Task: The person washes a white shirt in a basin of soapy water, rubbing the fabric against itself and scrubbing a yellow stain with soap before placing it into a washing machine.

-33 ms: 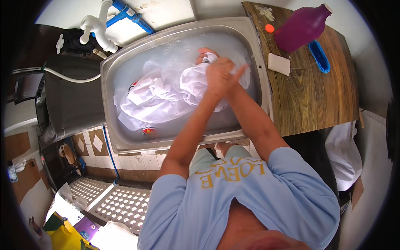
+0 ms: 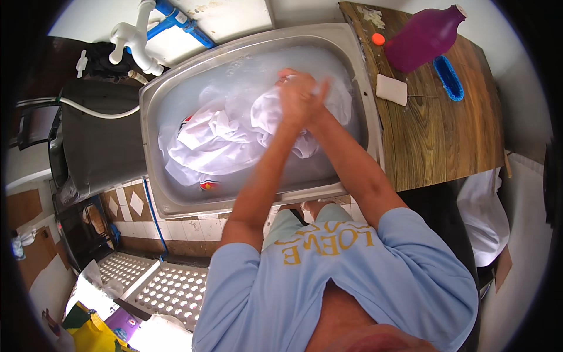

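Note:
A wet white garment (image 2: 220,138) with small red and black patches lies partly under cloudy water in a metal basin (image 2: 366,117). At the right half of the basin, my left hand (image 2: 294,101) is closed on a bunched part of the garment. Pressed against it is my right hand (image 2: 316,105), also closed on the cloth, its fingers somewhat smeared by motion. The hands overlap, so the cloth between them is mostly hidden.
Right of the basin, a wooden top (image 2: 434,146) holds a bar of soap (image 2: 392,90), a blue brush (image 2: 449,78), a purple bottle (image 2: 423,40) and an orange cap (image 2: 378,39). A white tap (image 2: 134,38) stands at the far left corner. White cloth (image 2: 482,217) hangs below the wooden top.
Both hands have shifted slightly left over the bunched cloth, still pressed together. The rest of the garment lies nearly as before.

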